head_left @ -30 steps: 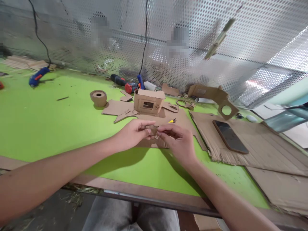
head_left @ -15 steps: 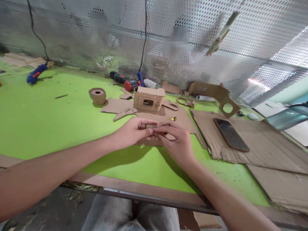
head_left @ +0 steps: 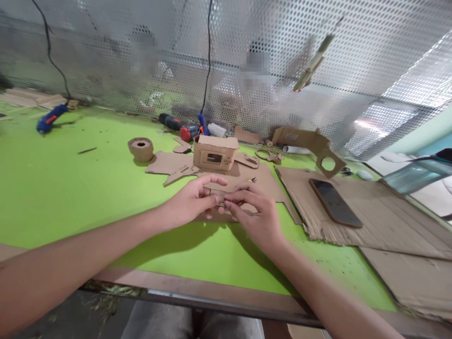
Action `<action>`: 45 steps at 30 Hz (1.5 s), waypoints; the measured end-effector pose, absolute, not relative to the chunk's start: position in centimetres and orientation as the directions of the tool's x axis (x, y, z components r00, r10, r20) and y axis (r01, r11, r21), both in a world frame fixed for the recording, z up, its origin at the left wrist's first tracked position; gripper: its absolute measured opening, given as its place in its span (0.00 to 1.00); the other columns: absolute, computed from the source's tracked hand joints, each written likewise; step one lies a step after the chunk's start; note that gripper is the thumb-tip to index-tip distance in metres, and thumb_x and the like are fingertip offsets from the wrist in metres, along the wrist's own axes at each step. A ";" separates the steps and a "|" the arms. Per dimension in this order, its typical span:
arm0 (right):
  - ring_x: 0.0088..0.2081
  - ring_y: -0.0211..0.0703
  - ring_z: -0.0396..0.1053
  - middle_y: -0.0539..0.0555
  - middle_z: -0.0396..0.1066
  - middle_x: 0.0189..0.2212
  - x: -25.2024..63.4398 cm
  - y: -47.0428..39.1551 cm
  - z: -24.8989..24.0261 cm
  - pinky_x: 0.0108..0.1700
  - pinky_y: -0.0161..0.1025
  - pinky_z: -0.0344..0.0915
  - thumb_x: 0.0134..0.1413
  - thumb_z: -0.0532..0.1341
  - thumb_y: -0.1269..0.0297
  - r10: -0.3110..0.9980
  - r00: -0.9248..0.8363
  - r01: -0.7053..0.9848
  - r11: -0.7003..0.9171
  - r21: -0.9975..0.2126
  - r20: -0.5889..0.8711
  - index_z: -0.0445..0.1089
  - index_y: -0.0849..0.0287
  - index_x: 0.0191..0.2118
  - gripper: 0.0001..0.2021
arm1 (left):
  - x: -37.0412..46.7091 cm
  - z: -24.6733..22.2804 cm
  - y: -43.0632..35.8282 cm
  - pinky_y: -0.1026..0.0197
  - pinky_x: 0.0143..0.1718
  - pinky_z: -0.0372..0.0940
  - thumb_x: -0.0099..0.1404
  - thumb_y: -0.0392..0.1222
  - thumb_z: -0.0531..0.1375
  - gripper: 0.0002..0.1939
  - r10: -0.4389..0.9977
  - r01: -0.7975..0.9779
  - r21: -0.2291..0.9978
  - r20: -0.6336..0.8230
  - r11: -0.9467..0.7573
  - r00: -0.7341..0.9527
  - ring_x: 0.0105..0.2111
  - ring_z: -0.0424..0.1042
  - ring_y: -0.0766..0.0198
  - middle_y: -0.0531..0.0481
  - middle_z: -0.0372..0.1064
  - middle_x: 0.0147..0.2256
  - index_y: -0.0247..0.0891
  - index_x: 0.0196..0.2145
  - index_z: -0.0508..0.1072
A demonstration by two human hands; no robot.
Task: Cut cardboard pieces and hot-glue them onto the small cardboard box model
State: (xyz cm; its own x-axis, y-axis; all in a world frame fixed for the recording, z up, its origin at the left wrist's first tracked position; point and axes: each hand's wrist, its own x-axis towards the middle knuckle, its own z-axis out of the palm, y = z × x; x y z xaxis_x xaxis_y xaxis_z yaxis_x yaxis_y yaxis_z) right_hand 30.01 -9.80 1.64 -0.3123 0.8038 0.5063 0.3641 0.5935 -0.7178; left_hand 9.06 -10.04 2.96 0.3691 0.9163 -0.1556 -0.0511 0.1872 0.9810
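Note:
My left hand (head_left: pixel 192 198) holds a small cardboard piece (head_left: pixel 216 193) between thumb and fingers, with its index finger raised above. From the right, my right hand (head_left: pixel 256 207) pinches at the edge of the same piece; its fingertips meet there, and whatever small item is between them is too tiny to name. Both hands are over a flat cardboard sheet (head_left: pixel 268 181). Just behind them stands a small cardboard box (head_left: pixel 216 153) with a rectangular window. A bit of yellow and a dark tip show behind my right fingers.
On the green table (head_left: pixel 70 188) are a round cardboard piece (head_left: pixel 141 153), a drill (head_left: pixel 176 125), glue guns (head_left: pixel 51 118), and a phone (head_left: pixel 335 202) on cardboard sheets (head_left: pixel 395 212) at the right. A perforated metal panel (head_left: pixel 169 47) rises behind, with hanging cables.
The view has shifted slightly, so the table items sit a little lower. My left index finger has lifted, and more of the small cardboard piece shows between my hands.

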 end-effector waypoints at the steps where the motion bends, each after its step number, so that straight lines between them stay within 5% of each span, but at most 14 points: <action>1: 0.42 0.48 0.78 0.56 0.77 0.40 30.0 -9.8 1.6 0.41 0.45 0.76 0.62 0.70 0.71 0.806 -0.311 0.359 0.590 -0.723 0.503 0.84 0.53 0.40 0.06 | 9.1 3.0 -10.0 0.67 0.26 0.65 0.67 0.40 0.68 0.25 0.914 -0.049 0.980 -0.159 0.191 0.373 0.22 0.71 0.69 0.52 0.80 0.30 0.39 0.58 0.68; 7: 0.41 0.47 0.79 0.57 0.78 0.42 30.0 -9.8 1.5 0.40 0.43 0.76 0.62 0.70 0.72 0.786 -0.319 0.360 0.617 -0.700 0.530 0.84 0.55 0.40 0.06 | 9.4 3.5 -10.2 0.68 0.26 0.65 0.68 0.37 0.66 0.20 0.919 -0.038 0.980 -0.168 0.194 0.358 0.22 0.71 0.69 0.54 0.79 0.27 0.39 0.56 0.68; 14: 0.46 0.48 0.83 0.57 0.85 0.45 30.1 -9.6 1.6 0.52 0.46 0.79 0.59 0.74 0.69 0.726 -0.373 0.320 0.685 -0.654 0.578 0.84 0.54 0.43 0.07 | 9.3 3.5 -10.4 0.68 0.25 0.64 0.64 0.39 0.67 0.22 0.930 0.001 0.977 -0.203 0.213 0.306 0.21 0.70 0.68 0.59 0.71 0.22 0.41 0.55 0.70; 21: 0.49 0.50 0.83 0.57 0.85 0.48 30.5 -9.5 1.6 0.55 0.48 0.79 0.60 0.72 0.72 0.687 -0.408 0.338 0.725 -0.600 0.601 0.84 0.54 0.49 0.12 | 9.1 3.2 -10.2 0.69 0.24 0.60 0.64 0.42 0.68 0.22 0.945 0.007 0.978 -0.203 0.208 0.258 0.21 0.66 0.70 0.54 0.76 0.27 0.42 0.54 0.71; 27: 0.47 0.50 0.84 0.56 0.86 0.46 30.3 -9.5 1.5 0.54 0.46 0.80 0.57 0.74 0.69 0.780 -0.326 0.315 0.623 -0.716 0.535 0.86 0.54 0.45 0.09 | 8.8 2.6 -10.2 0.66 0.24 0.60 0.70 0.50 0.65 0.19 0.935 0.070 0.987 -0.161 0.146 0.317 0.22 0.68 0.67 0.53 0.75 0.28 0.43 0.55 0.71; 30: 0.45 0.52 0.85 0.56 0.86 0.44 30.5 -9.4 1.7 0.48 0.46 0.81 0.55 0.74 0.68 0.851 -0.275 0.308 0.518 -0.798 0.447 0.87 0.53 0.43 0.09 | 8.6 2.5 -10.4 0.62 0.30 0.65 0.74 0.55 0.61 0.17 0.949 0.155 0.987 -0.008 -0.044 0.316 0.31 0.74 0.63 0.50 0.77 0.37 0.45 0.55 0.71; 37: 0.36 0.53 0.83 0.59 0.87 0.42 33.8 -4.9 5.4 0.40 0.50 0.82 0.51 0.77 0.58 0.924 -0.120 0.362 0.381 -0.851 0.363 0.88 0.53 0.42 0.12 | 7.4 4.8 -7.8 0.51 0.54 0.68 0.77 0.44 0.58 0.14 0.886 0.499 0.732 0.400 -0.464 0.235 0.54 0.73 0.54 0.46 0.74 0.53 0.44 0.58 0.71; 40: 0.40 0.57 0.84 0.60 0.86 0.42 34.3 0.0 7.5 0.44 0.52 0.82 0.48 0.78 0.57 0.906 -0.150 0.367 0.423 -0.828 0.396 0.88 0.55 0.41 0.13 | 6.9 6.8 -3.5 0.48 0.61 0.66 0.75 0.36 0.57 0.10 0.731 0.571 0.479 0.567 -0.667 0.379 0.57 0.71 0.53 0.44 0.74 0.54 0.40 0.52 0.72; 42: 0.38 0.58 0.84 0.60 0.86 0.39 33.9 3.3 8.3 0.43 0.53 0.81 0.46 0.78 0.57 0.898 -0.182 0.351 0.439 -0.827 0.400 0.88 0.56 0.39 0.14 | 6.7 8.0 -0.2 0.46 0.64 0.64 0.75 0.34 0.56 0.11 0.680 0.625 0.350 0.597 -0.698 0.425 0.60 0.70 0.51 0.43 0.74 0.56 0.39 0.51 0.73; 45: 0.41 0.59 0.84 0.60 0.86 0.38 33.1 7.0 8.3 0.46 0.54 0.81 0.45 0.79 0.56 0.888 -0.240 0.319 0.454 -0.832 0.392 0.88 0.56 0.38 0.14 | 6.5 8.7 4.1 0.45 0.64 0.65 0.76 0.38 0.56 0.12 0.723 0.699 0.328 0.570 -0.636 0.390 0.60 0.70 0.50 0.42 0.74 0.58 0.39 0.54 0.73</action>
